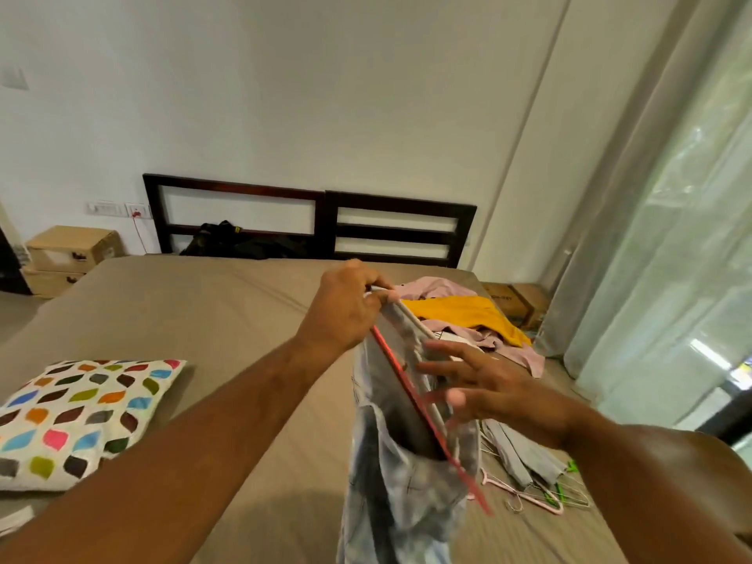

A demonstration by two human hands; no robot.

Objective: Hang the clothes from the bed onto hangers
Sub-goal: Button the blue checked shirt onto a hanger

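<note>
Over the right side of the bed [203, 311] the left hand [346, 307] pinches the pale garment [398, 482] and red hanger [411, 396] together at the top, letting the cloth drop straight, while the right hand [488, 384], fingers spread and empty, apparently steadies it

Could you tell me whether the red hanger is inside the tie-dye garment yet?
Partly in: the red hanger lies in the opening of the tie-dye garment, lower end sticking out past the fabric.
</note>
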